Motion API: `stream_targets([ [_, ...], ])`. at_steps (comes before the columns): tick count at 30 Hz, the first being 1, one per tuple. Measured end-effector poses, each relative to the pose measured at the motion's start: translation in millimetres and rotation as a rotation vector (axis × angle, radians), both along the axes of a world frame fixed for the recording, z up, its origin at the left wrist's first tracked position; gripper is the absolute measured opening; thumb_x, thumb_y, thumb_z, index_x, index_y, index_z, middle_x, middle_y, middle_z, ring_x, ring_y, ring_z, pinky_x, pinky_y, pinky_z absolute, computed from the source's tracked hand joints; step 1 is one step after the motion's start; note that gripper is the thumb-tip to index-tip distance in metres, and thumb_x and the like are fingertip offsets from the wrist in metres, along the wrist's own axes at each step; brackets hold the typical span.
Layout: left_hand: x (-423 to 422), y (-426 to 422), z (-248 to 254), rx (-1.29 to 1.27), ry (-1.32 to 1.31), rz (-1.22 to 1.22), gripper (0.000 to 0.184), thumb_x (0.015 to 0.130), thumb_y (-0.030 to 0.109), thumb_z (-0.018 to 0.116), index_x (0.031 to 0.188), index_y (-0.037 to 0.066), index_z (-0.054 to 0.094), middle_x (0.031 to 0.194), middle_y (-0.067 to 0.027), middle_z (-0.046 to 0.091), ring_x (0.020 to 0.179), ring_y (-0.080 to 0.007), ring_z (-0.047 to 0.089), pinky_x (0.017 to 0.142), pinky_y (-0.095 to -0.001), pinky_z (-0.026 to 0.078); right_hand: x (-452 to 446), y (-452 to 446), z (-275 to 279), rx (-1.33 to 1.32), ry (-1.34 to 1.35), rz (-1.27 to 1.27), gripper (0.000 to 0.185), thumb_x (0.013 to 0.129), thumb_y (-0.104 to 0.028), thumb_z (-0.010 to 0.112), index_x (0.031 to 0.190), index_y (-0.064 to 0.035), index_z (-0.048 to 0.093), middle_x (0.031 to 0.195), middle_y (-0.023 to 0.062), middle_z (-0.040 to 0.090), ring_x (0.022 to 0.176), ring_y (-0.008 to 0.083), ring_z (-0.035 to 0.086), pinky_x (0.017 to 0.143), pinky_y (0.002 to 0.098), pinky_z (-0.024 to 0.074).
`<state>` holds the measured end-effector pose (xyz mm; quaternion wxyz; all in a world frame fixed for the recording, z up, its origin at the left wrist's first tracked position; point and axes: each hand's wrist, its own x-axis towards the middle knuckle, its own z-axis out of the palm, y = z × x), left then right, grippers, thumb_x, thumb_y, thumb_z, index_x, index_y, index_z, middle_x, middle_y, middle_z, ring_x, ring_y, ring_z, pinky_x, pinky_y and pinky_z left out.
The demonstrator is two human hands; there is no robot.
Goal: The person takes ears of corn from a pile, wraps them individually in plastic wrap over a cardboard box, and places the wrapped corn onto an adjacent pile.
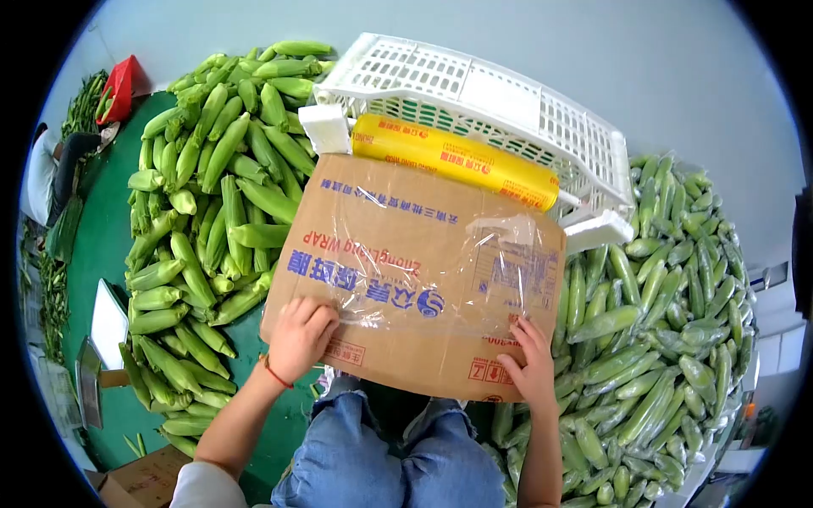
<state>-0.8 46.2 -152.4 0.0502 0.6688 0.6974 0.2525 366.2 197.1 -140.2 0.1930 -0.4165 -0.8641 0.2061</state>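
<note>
A sheet of clear plastic wrap (pixel 398 315) lies over a printed cardboard sheet (pixel 406 372) in front of me, above my knees. The wrap comes off a yellow-labelled roll (pixel 457 159) along the cardboard's far side. At the cardboard's near left, my left hand (pixel 301 337) is closed, its curled fingers pinching the wrap's near edge. My right hand (pixel 532 362) rests at the near right with thumb and fingers apart, fingertips touching the cardboard by the wrap's other corner. No corn lies on the wrap.
Unwrapped green corn (pixel 224 169) is heaped on the left, film-wrapped corn (pixel 652 339) on the right. A white plastic crate (pixel 500 93) stands behind the roll, between white roll supports (pixel 326 129). Another person (pixel 51 169) is at far left near a red container (pixel 125 89). A cardboard box (pixel 144 478) sits lower left.
</note>
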Motion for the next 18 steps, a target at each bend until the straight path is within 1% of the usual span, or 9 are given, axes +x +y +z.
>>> stream_targets([
  [4,-7.0,18.5,19.4,0.105,0.046,-0.114,0.016,0.077,0.007,0.068,0.09,0.008,0.058,0.095,-0.0056,0.061,0.088,-0.0267,0.058,0.075,-0.0368,0.045,-4.6,19.0,-13.7,0.068,0.088,-0.037,0.023,0.08,-0.01,0.069,0.102,-0.004,0.066,0.121,0.011,0.063,0.113,0.0352,0.053,0.096,0.0437,0.0424],
  [5,-12.6,15.7,20.7,0.184,0.016,-0.143,0.017,0.077,0.005,0.068,0.089,0.008,0.057,0.093,-0.0061,0.061,0.085,-0.0272,0.059,0.074,-0.0373,0.045,-13.3,17.6,-4.8,0.121,0.117,0.015,0.013,0.083,-0.009,0.068,0.095,-0.0029,0.066,0.109,0.0102,0.068,0.1,0.0291,0.06,0.086,0.0387,0.0468],
  [8,-29.4,-20.8,33.5,0.309,-0.209,-0.101,0.021,0.073,-0.005,0.063,0.09,0.006,0.056,0.087,-0.0091,0.063,0.078,-0.0286,0.062,0.067,-0.0384,0.05,0.7,-18.3,15.3,-0.467,0.214,-0.148,0.009,0.087,-0.007,0.064,0.092,-0.0011,0.065,0.097,0.01,0.069,0.085,0.0206,0.064,0.077,0.0321,0.0492],
  [10,-37.7,-56.9,24.6,0.213,-0.071,-0.175,0.021,0.074,-0.006,0.063,0.088,0.006,0.055,0.088,-0.0088,0.063,0.081,-0.0276,0.063,0.069,-0.0378,0.051,16.0,-28.8,6.2,-0.55,0.299,-0.112,0.01,0.09,-0.008,0.06,0.091,0.0013,0.065,0.084,0.0088,0.067,0.073,0.0141,0.061,0.069,0.0278,0.0489],
  [12,-21.2,-68.4,14.2,0.275,-0.164,-0.075,0.01,0.082,0.0,0.06,0.089,0.005,0.056,0.089,-0.0106,0.061,0.081,-0.0297,0.061,0.071,-0.0392,0.051,14.0,-34.8,-6.6,-0.43,0.22,-0.071,0.011,0.092,-0.007,0.058,0.092,0.0027,0.063,0.081,0.0069,0.065,0.072,0.0134,0.06,0.069,0.0275,0.049],
  [14,-29.9,-99.1,-52.5,0.288,-0.346,0.513,0.012,0.083,0.003,0.061,0.095,0.002,0.057,0.093,-0.0152,0.06,0.085,-0.0339,0.059,0.077,-0.0399,0.05,4.9,-37.7,-12.8,-0.481,0.286,-0.153,0.009,0.094,-0.006,0.056,0.092,0.0014,0.061,0.079,0.005,0.062,0.072,0.0116,0.059,0.068,0.0255,0.0484],
  [16,-54.2,-92.8,-109.3,0.2,-0.407,0.96,0.02,0.083,0.005,0.063,0.101,-0.001,0.056,0.1,-0.0192,0.059,0.093,-0.0359,0.056,0.084,-0.0413,0.047,-1.9,-43.7,-16.9,-0.515,0.356,-0.229,0.009,0.095,-0.006,0.055,0.092,0.0013,0.06,0.077,0.0041,0.061,0.072,0.0109,0.059,0.069,0.0246,0.048],
  [17,-60.3,-96.7,-145.8,0.054,-0.301,0.891,0.027,0.085,0.008,0.062,0.108,-0.002,0.056,0.103,-0.0205,0.059,0.099,-0.0374,0.055,0.088,-0.0437,0.046,-3.5,-45.2,-19.3,-0.525,0.389,-0.251,0.01,0.094,-0.006,0.055,0.092,0.0017,0.06,0.077,0.004,0.061,0.073,0.0111,0.059,0.07,0.0246,0.0478],
  [18,-62.7,-103.4,-198.2,-0.174,-0.352,0.787,0.035,0.085,0.014,0.064,0.117,0.002,0.058,0.116,-0.0208,0.059,0.112,-0.0363,0.054,0.094,-0.0423,0.045,-3.5,-43.9,-21.3,-0.53,0.418,-0.272,0.01,0.094,-0.006,0.055,0.092,0.0022,0.061,0.077,0.004,0.061,0.074,0.0113,0.059,0.071,0.0247,0.0476],
])
